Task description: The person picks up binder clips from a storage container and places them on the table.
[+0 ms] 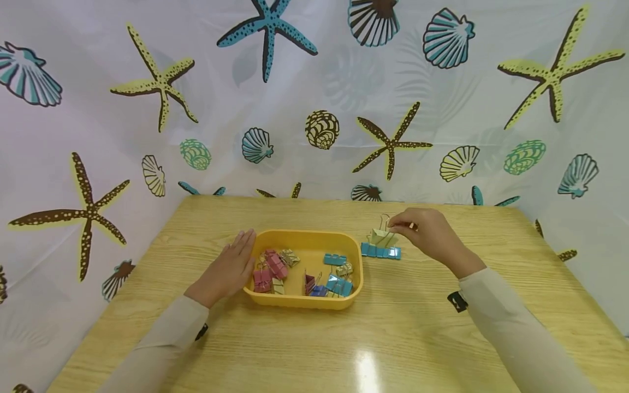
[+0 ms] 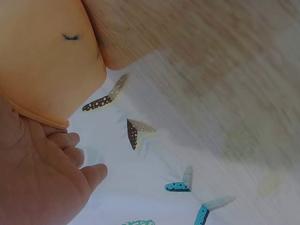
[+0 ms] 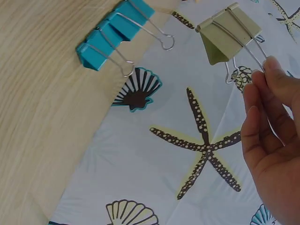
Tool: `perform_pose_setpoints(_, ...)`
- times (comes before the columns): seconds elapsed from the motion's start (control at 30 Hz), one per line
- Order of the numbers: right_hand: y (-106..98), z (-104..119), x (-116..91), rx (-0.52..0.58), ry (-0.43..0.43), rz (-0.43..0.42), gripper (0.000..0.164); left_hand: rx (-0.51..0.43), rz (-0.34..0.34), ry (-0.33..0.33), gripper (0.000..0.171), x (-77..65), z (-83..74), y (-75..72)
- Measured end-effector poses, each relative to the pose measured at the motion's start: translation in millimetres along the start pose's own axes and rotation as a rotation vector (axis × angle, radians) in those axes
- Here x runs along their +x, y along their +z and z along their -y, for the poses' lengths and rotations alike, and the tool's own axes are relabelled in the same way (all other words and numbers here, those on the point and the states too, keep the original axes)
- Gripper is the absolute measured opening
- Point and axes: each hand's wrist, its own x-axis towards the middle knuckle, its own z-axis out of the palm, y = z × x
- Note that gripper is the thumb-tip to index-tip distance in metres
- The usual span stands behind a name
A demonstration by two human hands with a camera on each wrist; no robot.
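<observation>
My right hand (image 1: 429,236) pinches a wire handle of a pale yellow-green binder clip (image 3: 229,33), raised above the table. Just below it in the head view, two blue binder clips (image 3: 115,33) lie side by side on the wood, right of the yellow tray (image 1: 307,300). My left hand (image 1: 231,268) rests against the tray's left end with its fingers straight. Inside the tray are pink binder clips (image 1: 276,265) at the left, blue ones (image 1: 339,285) at the right, and a few pale yellow, dark red and purple ones.
The wooden table (image 1: 393,338) runs on all sides of the tray. Behind it hangs a white cloth (image 1: 295,103) printed with starfish and shells, which also covers both sides.
</observation>
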Motion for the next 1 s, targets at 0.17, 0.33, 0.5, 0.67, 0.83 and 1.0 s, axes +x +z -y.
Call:
perform_pose_setpoints(0.17, 0.1, -16.8, -10.6, -0.005, 0.064, 0.022, 0.011, -0.008, 0.003, -0.004, 0.059, 0.0, 0.2, -1.4)
perform_pose_setpoints(0.33, -0.7, -32.1, -18.6, -0.015, 0.103, 0.047, 0.011, -0.006, 0.002, -0.005, 0.059, -0.6, 0.3, -1.3)
perform_pose_setpoints(0.5, -3.0, -44.5, -26.4, -0.019, 0.131, 0.056, 0.011, -0.010, 0.001, 0.000, 0.059, -0.6, 0.4, -1.1)
perform_pose_setpoints(0.67, 0.2, -55.9, -31.5, -0.008, 0.156, 0.081, 0.014, -0.004, -0.002, -0.002, 0.059, 0.0, 1.7, -1.2)
perform_pose_setpoints(0.83, 9.9, -66.2, -34.7, 0.000, 0.181, 0.130, 0.014, -0.012, -0.006, 0.002, 0.059, 0.1, 2.0, -0.8)
perform_pose_setpoints(1.0, 16.3, -72.3, -33.6, 0.004, 0.192, 0.170, 0.014, -0.011, -0.010, 0.005, 0.059, 0.1, 1.2, -0.2)
